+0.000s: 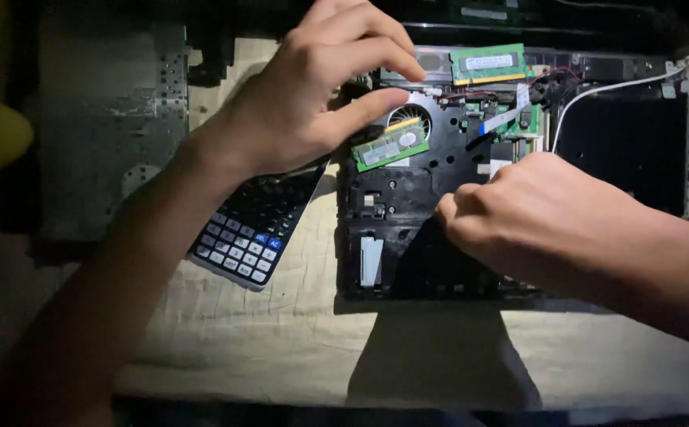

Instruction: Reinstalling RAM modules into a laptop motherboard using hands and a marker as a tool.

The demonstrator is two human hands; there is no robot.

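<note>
Opened laptop chassis [408, 237], black and stripped of its cover, lies on a pale quilted cloth [281, 332] spread over the work surface, lit by a narrow pool of light; the surroundings are dark. The left hand [313, 95] hovers over the fan area, thumb and forefinger slightly apart, just above a green memory module [390, 145] that rests tilted on the chassis. The right hand [534, 209] is curled closed, fingertips pinched together at the chassis centre; what they pinch cannot be told. A second green memory module [488, 63] lies near the rear edge. A calculator [253, 229] lies left of the chassis, beside a grey metal plate [107, 134].
</note>
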